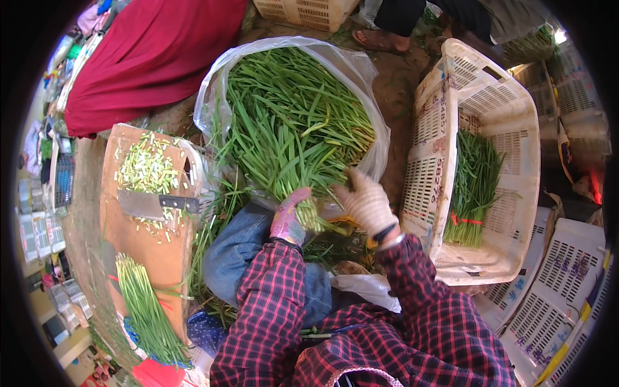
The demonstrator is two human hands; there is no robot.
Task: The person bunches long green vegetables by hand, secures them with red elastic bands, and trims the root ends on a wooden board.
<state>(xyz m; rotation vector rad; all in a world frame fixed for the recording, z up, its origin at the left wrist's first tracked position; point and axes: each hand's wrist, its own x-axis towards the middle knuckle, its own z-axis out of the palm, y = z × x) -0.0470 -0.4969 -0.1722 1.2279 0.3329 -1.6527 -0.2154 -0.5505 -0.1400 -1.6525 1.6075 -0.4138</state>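
Note:
My left hand (288, 220), in a pink patterned glove, grips a bunch of garlic chives (285, 167) near its pale stem ends. The bunch's leaves point away from me over a clear plastic bag (209, 87) full of loose chives (295, 92). Just right of the bunch is my right hand (370, 205) in a beige knitted glove, slightly blurred. Its fingers are apart, and I see nothing held in it. A wooden board (145, 244) to my left bears a cleaver (140, 204), chopped stem ends (150, 169) and a bundle of chives (150, 312).
To my right stands a white plastic crate (447, 193) with a chive bundle (474, 188) bound by a red tie (466, 220). More crates (551, 290) lie beyond it. Red cloth (159, 67) hangs at the far left. Another person's sandalled foot (384, 41) is at the top.

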